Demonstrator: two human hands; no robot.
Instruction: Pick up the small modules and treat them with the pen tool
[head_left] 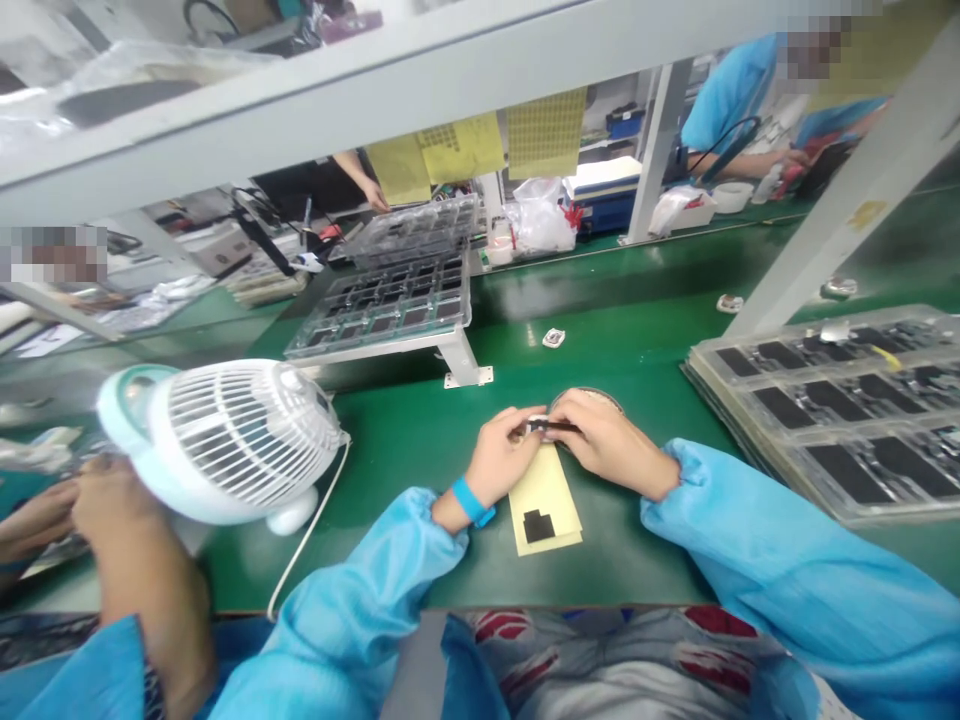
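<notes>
Both hands meet near the middle of the green bench [622,560]. My left hand [501,455], with a blue wristband, pinches one end of a small dark part [553,426] with a whitish tip. The fingers of my right hand [609,437] close on the same part from the other side. Under the hands lies a yellow paper sheet [546,488], and a black cut-out piece [538,526] sits on its lower end. Behind my right hand a round dish [611,400] is partly hidden.
A white fan [240,435] stands at left, its cable crossing the bench; a co-worker's arms [124,510] are beside it. Stacked trays of dark parts [847,415] lie at right, and another tray [397,300] rests on a raised shelf. A metal post [832,190] slants at right.
</notes>
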